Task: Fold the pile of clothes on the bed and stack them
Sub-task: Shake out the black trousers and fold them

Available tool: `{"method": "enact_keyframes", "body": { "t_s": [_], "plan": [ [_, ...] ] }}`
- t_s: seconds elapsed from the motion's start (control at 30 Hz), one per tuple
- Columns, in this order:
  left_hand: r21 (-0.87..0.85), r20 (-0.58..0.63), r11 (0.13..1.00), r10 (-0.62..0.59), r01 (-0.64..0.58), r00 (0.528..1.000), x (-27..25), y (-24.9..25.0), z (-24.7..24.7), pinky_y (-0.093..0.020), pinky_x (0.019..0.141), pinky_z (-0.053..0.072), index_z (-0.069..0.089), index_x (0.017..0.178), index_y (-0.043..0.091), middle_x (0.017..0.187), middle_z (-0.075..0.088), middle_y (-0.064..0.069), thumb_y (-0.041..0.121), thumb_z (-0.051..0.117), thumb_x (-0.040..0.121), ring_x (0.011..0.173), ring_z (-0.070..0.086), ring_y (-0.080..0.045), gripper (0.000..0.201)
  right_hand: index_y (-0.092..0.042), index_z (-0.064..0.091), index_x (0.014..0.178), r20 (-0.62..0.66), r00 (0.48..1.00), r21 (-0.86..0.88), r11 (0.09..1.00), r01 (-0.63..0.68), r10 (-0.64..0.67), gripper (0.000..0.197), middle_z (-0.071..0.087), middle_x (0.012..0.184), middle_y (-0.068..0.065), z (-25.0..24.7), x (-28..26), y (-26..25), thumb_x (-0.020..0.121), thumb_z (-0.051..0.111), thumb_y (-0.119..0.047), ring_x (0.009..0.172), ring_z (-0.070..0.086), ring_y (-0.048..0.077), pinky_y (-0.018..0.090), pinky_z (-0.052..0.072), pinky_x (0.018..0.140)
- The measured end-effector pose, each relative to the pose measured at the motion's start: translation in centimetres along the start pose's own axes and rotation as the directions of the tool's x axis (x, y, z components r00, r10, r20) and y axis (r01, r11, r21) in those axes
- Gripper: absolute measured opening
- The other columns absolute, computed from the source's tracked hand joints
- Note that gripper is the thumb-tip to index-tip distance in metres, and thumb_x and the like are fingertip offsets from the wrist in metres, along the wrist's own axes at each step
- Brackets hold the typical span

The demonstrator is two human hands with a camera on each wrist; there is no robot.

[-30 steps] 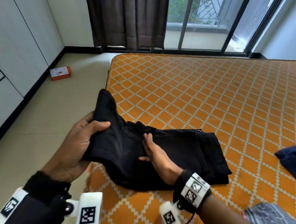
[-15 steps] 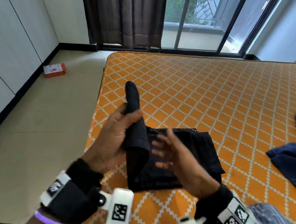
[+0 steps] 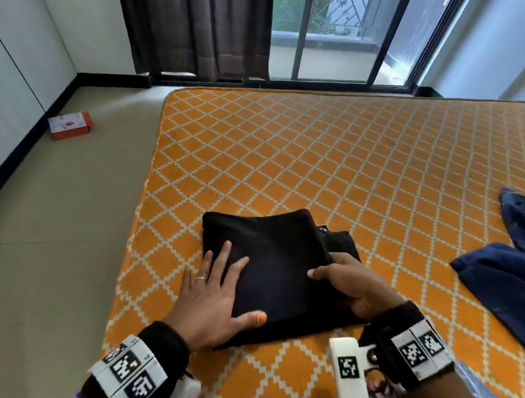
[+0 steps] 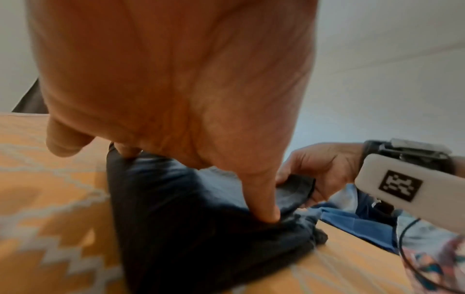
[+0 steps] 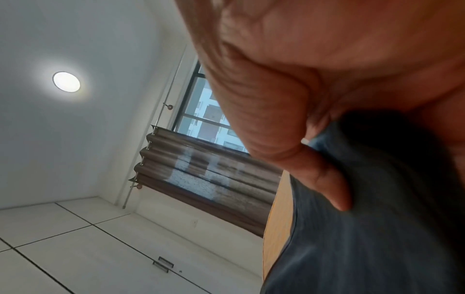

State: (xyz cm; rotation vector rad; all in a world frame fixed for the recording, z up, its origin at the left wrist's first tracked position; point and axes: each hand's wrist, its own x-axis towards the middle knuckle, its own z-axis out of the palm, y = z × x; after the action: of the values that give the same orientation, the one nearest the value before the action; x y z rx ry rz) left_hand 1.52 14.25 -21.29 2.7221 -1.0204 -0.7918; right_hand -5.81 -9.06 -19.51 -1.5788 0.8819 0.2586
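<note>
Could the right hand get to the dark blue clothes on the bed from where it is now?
Probably yes. The dark blue clothes lie to its side with only bare bed between, but the right hand grips the black garment and must release first.

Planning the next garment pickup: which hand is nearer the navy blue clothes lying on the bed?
Right. The right hand grips the black garment's right edge, on the side toward the navy blue clothes. The left hand presses flat on the garment's far side.

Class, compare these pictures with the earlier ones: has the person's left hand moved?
Yes. The left hand, earlier raised holding a flap of the black garment, has come down toward the orange bed and now presses flat on the garment.
</note>
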Motion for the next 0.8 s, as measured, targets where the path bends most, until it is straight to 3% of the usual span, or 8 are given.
{"method": "enact_keyframes", "body": {
  "t_s": [0.17,0.3,0.4,0.47,0.53,0.6,0.7,0.8],
  "plan": [
    [0.102,0.111,0.995,-0.005,-0.006,0.994,0.4,-0.8,2.1,-0.06,0.12,-0.009,-0.031,0.148,0.045,0.148,-0.051,0.01,0.098,0.01,0.058,0.145,-0.036,-0.024,0.112,-0.015,0.071,0.112,0.017,1.0,-0.179,0.984,-0.002,0.005,0.023,0.077,0.102,0.008,-1.8,-0.9,0.0,0.093,0.066,-0.003,0.095,0.073,0.029,0.043,0.059,0.089],
    [0.132,0.173,0.991,-0.004,-0.02,0.985,1.1,-1.1,2.4,-0.062,0.117,-0.013,-0.034,0.146,0.044,0.149,-0.048,0.011,0.101,-0.004,0.049,0.143,-0.038,-0.022,0.116,-0.015,0.06,0.116,-0.175,0.98,-0.442,0.897,0.005,-0.091,0.041,0.07,0.101,0.007,-2.9,-0.8,0.6,0.081,0.082,-0.017,0.093,0.069,0.026,0.046,0.06,0.084],
    [0.16,0.191,0.987,-0.028,-0.003,0.981,0.9,-0.5,2.3,-0.063,0.116,-0.012,-0.035,0.146,0.039,0.149,-0.048,0.008,0.1,-0.007,0.048,0.144,-0.037,-0.023,0.119,-0.018,0.046,0.135,-0.337,0.838,-0.76,0.649,0.027,-0.43,0.062,0.066,0.115,0.009,-2.2,-1.2,0.1,0.084,0.076,-0.038,0.105,0.063,0.033,0.045,0.055,0.084],
    [0.2,0.199,0.98,-0.06,0.02,0.978,0.6,0.3,2.6,-0.064,0.117,-0.008,-0.037,0.146,0.035,0.149,-0.049,0.002,0.097,-0.002,0.053,0.144,-0.037,-0.026,0.118,-0.023,0.037,0.149,-0.184,0.735,-0.858,0.472,0.205,-0.653,0.072,0.054,0.141,0.007,0.4,-1.3,-0.4,0.089,0.067,-0.048,0.13,0.05,0.033,0.046,0.045,0.1],
    [0.223,0.22,0.974,-0.077,0.027,0.972,0.2,1.0,3.1,-0.063,0.118,-0.005,-0.039,0.145,0.032,0.148,-0.051,-0.003,0.095,0.01,0.065,0.143,-0.038,-0.03,0.113,-0.038,0.017,0.158,0.149,0.786,-0.804,0.389,0.45,-0.6,0.078,0.021,0.165,-0.005,3.4,-1.0,-0.5,0.093,0.054,-0.062,0.154,0.014,0.023,0.05,0.02,0.121],
    [0.231,0.233,0.973,-0.074,0.019,0.97,-0.2,1.2,3.3,-0.062,0.12,-0.006,-0.038,0.144,0.031,0.147,-0.052,-0.004,0.091,0.023,0.077,0.141,-0.041,-0.03,0.109,-0.05,-0.005,0.156,0.361,0.847,-0.774,0.382,0.505,-0.389,0.079,-0.015,0.166,-0.015,4.8,0.9,0.9,0.092,0.034,-0.075,0.152,-0.021,0.015,0.049,-0.011,0.122],
    [0.226,0.227,0.974,-0.064,0.012,0.972,-0.7,0.8,3.5,-0.06,0.12,-0.006,-0.039,0.145,0.031,0.147,-0.052,0.002,0.09,0.027,0.079,0.141,-0.042,-0.023,0.11,-0.047,-0.022,0.151,0.352,0.863,-0.846,0.271,0.459,-0.363,0.089,-0.034,0.157,-0.016,3.7,4.1,3.4,0.075,0.002,-0.086,0.148,-0.032,0.009,0.041,-0.025,0.118],
    [0.233,0.185,0.971,-0.096,0.051,0.978,-1.4,1.0,3.6,-0.057,0.122,-0.004,-0.039,0.145,0.023,0.15,-0.048,0.004,0.09,0.026,0.08,0.144,-0.037,-0.019,0.114,-0.041,-0.023,0.153,0.27,0.879,-0.857,0.317,0.405,-0.394,0.083,-0.035,0.156,-0.022,2.3,5.6,3.8,0.087,0.009,-0.079,0.144,-0.038,0.005,0.043,-0.032,0.114]
  ]
}}
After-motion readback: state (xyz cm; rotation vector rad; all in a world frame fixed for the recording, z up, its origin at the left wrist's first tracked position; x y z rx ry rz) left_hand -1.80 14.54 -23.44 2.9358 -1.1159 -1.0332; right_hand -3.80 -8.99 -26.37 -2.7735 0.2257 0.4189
